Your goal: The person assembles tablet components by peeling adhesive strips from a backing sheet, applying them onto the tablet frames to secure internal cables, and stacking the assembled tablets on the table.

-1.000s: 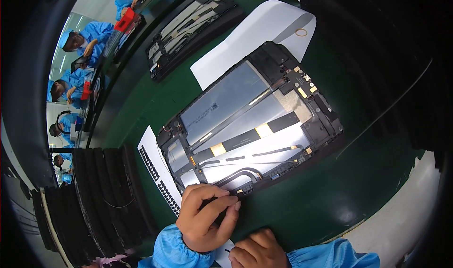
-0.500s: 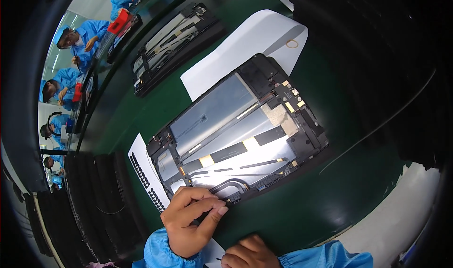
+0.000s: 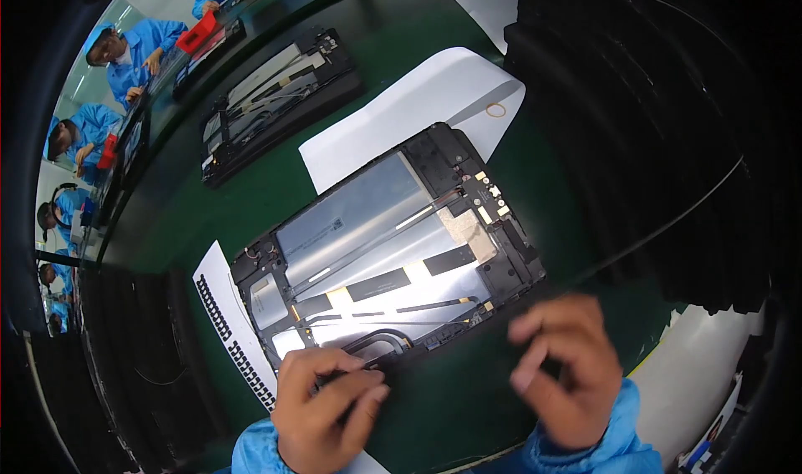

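An opened tablet (image 3: 376, 288) lies in front of me, its inside facing up, with silver battery cells, black flat cables and a small circuit board at its right end. My left hand (image 3: 322, 411) is at its near edge, the thumb and fingers curled close together. Whatever sits between those fingertips, if anything, is hidden. Just off the tablet's near right corner, my right hand (image 3: 576, 370) hovers, blurred by motion. Its thumb and bent fingers are apart, and I see nothing in them.
A second opened tablet (image 3: 280, 98) rests on a dark pad farther back. Beyond the first tablet is white paper (image 3: 393, 102) with a rubber band (image 3: 496, 110). A spiral-bound notebook (image 3: 219, 278) pokes out at left. Black foam stacks (image 3: 138, 340) flank the green table; co-workers in blue sit far left.
My right hand has risen from the table's near edge to beside the tablet's right corner. My left hand stays at the near edge. The whole view has shifted slightly.
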Available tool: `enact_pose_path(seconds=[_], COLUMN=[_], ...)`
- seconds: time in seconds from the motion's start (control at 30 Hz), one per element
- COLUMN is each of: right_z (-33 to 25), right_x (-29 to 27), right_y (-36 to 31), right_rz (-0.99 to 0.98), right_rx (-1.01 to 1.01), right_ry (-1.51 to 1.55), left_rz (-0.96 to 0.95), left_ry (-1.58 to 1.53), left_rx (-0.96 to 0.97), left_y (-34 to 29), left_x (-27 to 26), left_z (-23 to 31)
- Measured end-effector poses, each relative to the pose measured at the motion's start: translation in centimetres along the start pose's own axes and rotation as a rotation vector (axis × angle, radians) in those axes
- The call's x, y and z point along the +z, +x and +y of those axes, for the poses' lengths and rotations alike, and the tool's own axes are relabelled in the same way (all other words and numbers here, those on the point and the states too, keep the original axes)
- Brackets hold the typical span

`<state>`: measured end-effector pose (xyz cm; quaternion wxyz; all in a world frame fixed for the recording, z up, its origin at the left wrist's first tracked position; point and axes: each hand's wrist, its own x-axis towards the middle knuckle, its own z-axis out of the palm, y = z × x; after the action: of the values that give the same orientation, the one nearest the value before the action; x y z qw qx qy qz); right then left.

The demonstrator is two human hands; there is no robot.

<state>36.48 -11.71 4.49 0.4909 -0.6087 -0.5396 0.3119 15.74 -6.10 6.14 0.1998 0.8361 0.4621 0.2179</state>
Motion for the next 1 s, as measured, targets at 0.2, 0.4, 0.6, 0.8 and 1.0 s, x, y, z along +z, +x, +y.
enact_pose_path(seconds=[0.2,0.4,0.6,0.8,1.0], right_z=[1.7,2.1,1.6,1.7,2.3], right_x=[-0.3,0.5,-0.9,-0.2,-1.3], right_y=[3.3,3.9,4.6,4.4,4.9], right_rz=[-0.191,-0.196,-0.200,-0.184,-0.190], right_rx=[-0.062,-0.048,-0.019,-0.023,-0.036], right_ry=[-0.040,-0.137,-0.148,-0.190,-0.159], left_rz=[-0.089,-0.082,-0.015,0.001,-0.129], left_ry=[-0.045,-0.007,-0.137,-0.104,0.087], left_rx=[0.276,0.322,0.286,0.420,0.517], left_y=[0.5,0.3,1.5,1.7,3.3], left_x=[2.8,3.7,3.6,3.8,5.3], left_z=[0.6,0.2,1.9,1.2,1.3])
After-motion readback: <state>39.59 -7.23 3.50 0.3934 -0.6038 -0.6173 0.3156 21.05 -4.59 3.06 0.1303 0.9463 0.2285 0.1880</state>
